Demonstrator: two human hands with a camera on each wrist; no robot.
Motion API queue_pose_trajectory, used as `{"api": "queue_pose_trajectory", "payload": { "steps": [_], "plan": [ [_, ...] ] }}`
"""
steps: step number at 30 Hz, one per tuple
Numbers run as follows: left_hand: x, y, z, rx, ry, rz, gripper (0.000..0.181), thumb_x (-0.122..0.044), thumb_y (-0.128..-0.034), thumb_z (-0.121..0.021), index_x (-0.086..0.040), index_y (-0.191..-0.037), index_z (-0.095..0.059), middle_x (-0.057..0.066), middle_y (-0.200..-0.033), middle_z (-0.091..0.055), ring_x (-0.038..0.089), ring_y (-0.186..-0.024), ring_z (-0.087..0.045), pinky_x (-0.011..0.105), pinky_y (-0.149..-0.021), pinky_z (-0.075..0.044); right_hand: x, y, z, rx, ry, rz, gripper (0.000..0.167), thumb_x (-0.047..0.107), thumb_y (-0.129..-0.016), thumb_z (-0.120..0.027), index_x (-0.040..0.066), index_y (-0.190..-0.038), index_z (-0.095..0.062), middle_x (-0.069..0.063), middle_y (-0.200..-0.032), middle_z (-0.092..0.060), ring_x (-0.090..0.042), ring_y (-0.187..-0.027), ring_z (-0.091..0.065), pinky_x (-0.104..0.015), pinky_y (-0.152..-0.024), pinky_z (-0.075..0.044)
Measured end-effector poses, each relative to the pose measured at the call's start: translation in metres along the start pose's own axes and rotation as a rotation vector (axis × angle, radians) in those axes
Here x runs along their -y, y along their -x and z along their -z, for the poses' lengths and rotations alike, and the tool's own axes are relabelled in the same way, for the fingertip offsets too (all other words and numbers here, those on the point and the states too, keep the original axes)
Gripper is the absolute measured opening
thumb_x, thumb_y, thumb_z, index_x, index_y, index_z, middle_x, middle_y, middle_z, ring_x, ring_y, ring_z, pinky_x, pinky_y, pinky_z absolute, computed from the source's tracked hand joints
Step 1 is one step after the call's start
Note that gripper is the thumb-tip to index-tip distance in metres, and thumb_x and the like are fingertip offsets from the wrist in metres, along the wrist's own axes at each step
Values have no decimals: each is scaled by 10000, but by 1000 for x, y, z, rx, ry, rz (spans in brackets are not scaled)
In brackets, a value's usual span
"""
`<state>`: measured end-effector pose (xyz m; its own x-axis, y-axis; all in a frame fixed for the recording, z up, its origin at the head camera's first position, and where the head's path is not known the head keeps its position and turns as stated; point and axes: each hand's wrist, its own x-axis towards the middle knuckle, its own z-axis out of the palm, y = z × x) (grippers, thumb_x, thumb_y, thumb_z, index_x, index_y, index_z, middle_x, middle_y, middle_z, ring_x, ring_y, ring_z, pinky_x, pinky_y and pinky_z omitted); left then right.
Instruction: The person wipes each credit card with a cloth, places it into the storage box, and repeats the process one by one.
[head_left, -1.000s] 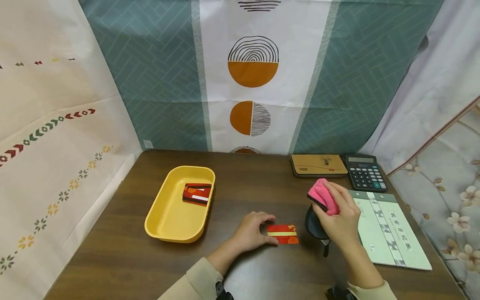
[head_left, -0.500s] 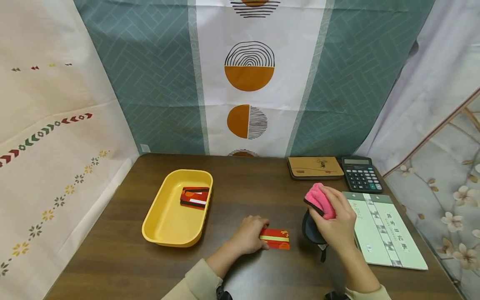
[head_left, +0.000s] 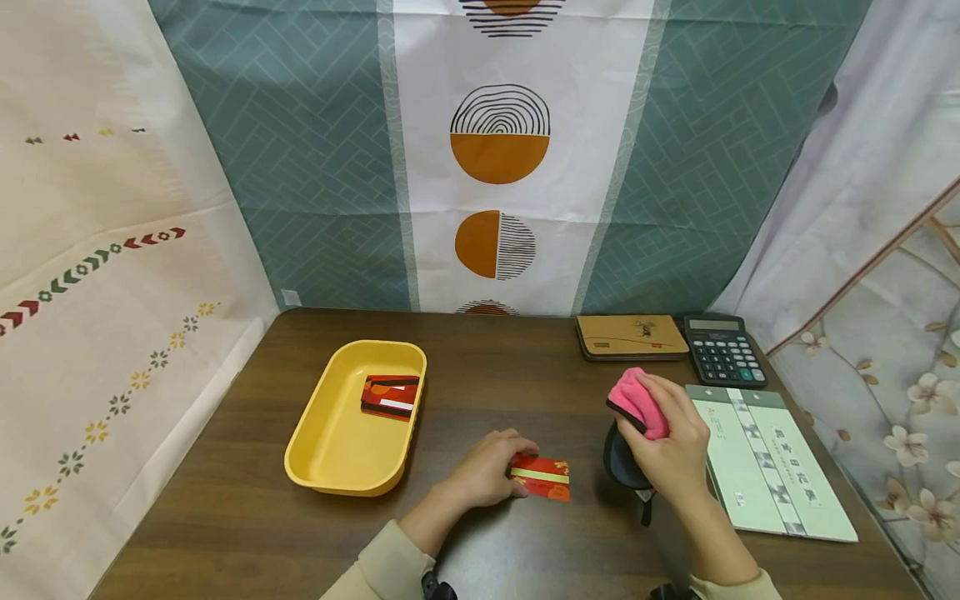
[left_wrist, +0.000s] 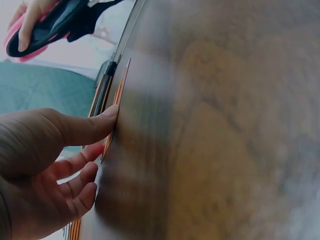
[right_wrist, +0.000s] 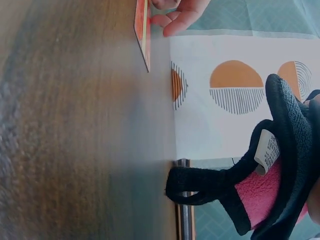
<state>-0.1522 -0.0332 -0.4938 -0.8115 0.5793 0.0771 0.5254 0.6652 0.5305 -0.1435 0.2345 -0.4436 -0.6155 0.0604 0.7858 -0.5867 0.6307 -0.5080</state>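
My left hand (head_left: 489,468) pinches the left end of a red card (head_left: 546,478) with a yellow stripe, thumb on the near edge and fingers at the far edge. In the left wrist view the card (left_wrist: 120,90) is seen nearly edge-on, close to the table. To the right, my right hand (head_left: 678,446) grips a folded cleaning cloth (head_left: 639,402), pink and fleecy on one side and dark grey on the other. The cloth's black loop and white tag (right_wrist: 267,151) hang out in the right wrist view. My right fingers are partly hidden there.
A yellow tray (head_left: 341,454) at the left holds several red cards (head_left: 390,396). At the back right are a tan notebook-like case (head_left: 632,336) and a black calculator (head_left: 724,350). A pale green notebook (head_left: 776,467) lies right of my right hand. Curtains hang behind the brown table (head_left: 480,375).
My left hand has moved a little left and drawn the red card with it, away from the cloth. The right hand still holds the cloth, almost in place. The head view has shifted slightly.
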Motion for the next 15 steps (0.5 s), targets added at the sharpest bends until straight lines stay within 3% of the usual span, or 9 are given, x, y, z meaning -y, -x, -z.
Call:
{"api": "queue_pose_trajectory", "payload": {
  "steps": [5, 9, 12, 15],
  "plan": [
    [3, 3, 1, 8, 28, 32, 615, -178, -674, -940, -90, -1225, -681, -29, -1041, -630, 130, -952, -525, 291, -905, -456, -1, 1, -1, 32, 20, -27, 657, -72, -660, -859, 38, -1283, -682, -188, -1209, -658, -157, -1097, -588, -87, -986, -425],
    [7, 5, 1, -2, 144, 45, 559, -84, -688, -919, -99, -1198, -690, -37, -1029, -562, 129, -956, -529, 273, -897, -470, -2, 2, -3, 25, 6, -17, 649, -65, -664, -848, 46, -1283, -686, -178, -1205, -664, -168, -1092, -593, -89, -978, -430],
    [10, 8, 2, -66, 231, 44, 472, 28, -736, -854, -125, -1157, -704, -16, -1046, -571, 153, -978, -554, 280, -883, -491, -2, 1, -6, 18, -13, 9, 628, -37, -670, -836, 53, -1276, -694, -163, -1199, -675, -196, -1076, -605, -103, -975, -433],
    [13, 8, 4, -187, 342, 63, 435, 122, -788, -769, -94, -1159, -704, 63, -1112, -675, 161, -947, -632, 266, -824, -533, 0, 1, -9, 38, -20, 22, 627, -21, -663, -844, 59, -1268, -700, -150, -1212, -669, -220, -1072, -605, -104, -969, -430]
  ]
}}
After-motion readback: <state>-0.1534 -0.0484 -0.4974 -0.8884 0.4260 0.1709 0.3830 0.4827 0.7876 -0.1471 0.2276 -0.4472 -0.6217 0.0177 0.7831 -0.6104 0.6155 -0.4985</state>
